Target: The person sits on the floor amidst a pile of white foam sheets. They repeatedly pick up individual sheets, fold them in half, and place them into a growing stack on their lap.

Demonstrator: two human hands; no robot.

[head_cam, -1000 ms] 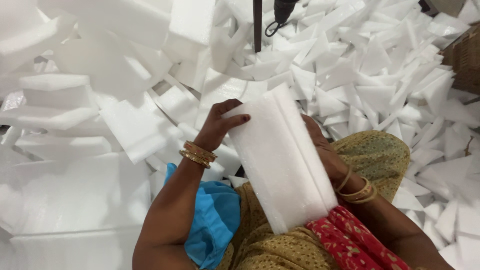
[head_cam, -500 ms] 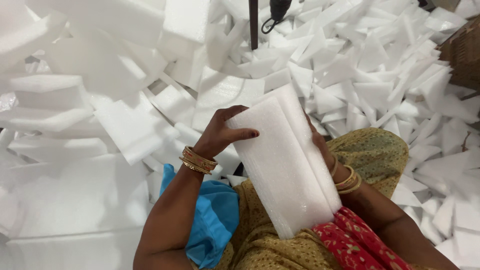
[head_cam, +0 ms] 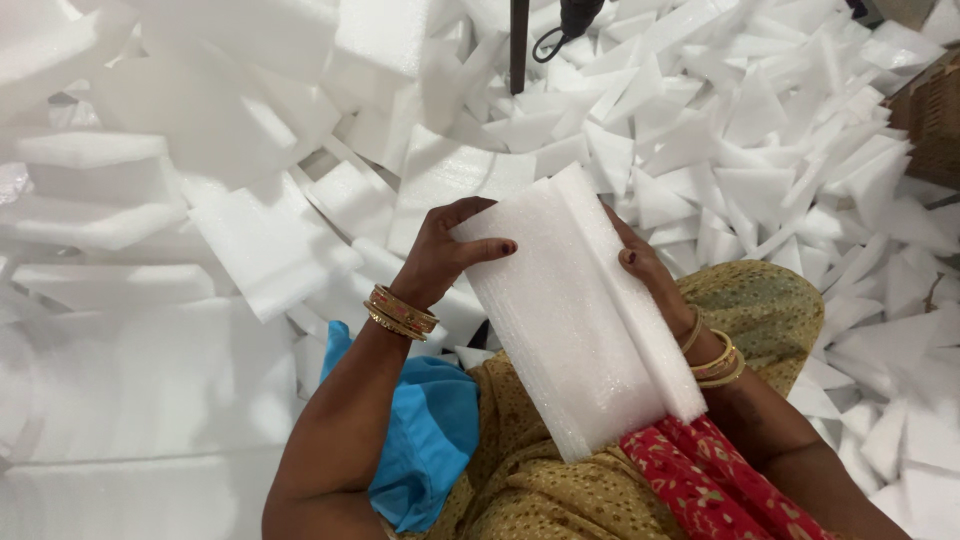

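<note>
A long white foam sheet [head_cam: 575,320], folded along its length, rests tilted across my lap. My left hand [head_cam: 445,250] grips its upper left edge, thumb lying on the top face. My right hand [head_cam: 645,268] holds the right edge from behind, mostly hidden by the foam, with only the thumb and wrist showing. Gold bangles circle both wrists.
Stacked white foam sheets [head_cam: 150,200] fill the left side. A heap of small triangular foam offcuts [head_cam: 760,130] covers the floor ahead and to the right. A dark pole with a cable [head_cam: 520,40] stands at the top. A brown woven basket [head_cam: 935,115] sits at the right edge.
The foam sheet has shifted slightly lower and closer in my lap. My left thumb has moved onto its top face.
</note>
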